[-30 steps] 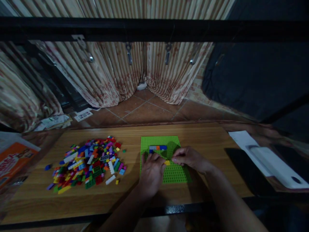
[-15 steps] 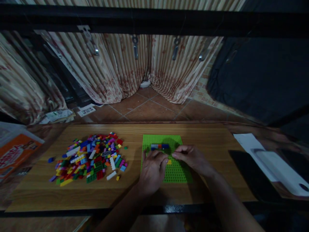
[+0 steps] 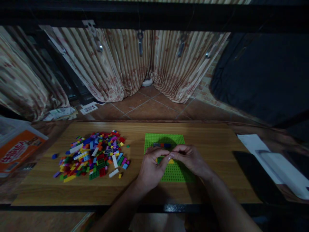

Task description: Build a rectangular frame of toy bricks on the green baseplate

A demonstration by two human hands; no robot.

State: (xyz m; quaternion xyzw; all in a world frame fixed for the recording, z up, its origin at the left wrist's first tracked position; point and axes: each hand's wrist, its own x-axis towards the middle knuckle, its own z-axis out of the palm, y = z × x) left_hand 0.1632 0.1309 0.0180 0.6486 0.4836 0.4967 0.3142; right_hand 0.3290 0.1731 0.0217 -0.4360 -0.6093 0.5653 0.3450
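Note:
A bright green studded baseplate (image 3: 178,175) lies on the wooden table. My left hand (image 3: 152,167) and my right hand (image 3: 189,160) meet over its middle, fingertips close together. Both are closed in a pinch; whatever they grip is too small or hidden to name. Just under the fingertips a yellow brick (image 3: 171,161) shows on the plate, partly covered by my fingers. Beyond my hands, a short row of grey, orange, red and blue bricks (image 3: 161,145) sits toward the plate's far side.
To the left spreads a loose pile of mixed toy bricks (image 3: 93,158), with a blue one (image 3: 54,156) apart from it. An orange-labelled clear box (image 3: 21,145) stands at far left. A dark flat slab (image 3: 257,175) and a white object (image 3: 285,172) lie at right.
My hands have come together, the left fingertips now meeting the right ones above the yellow brick. The whole view has shifted slightly as the head moved.

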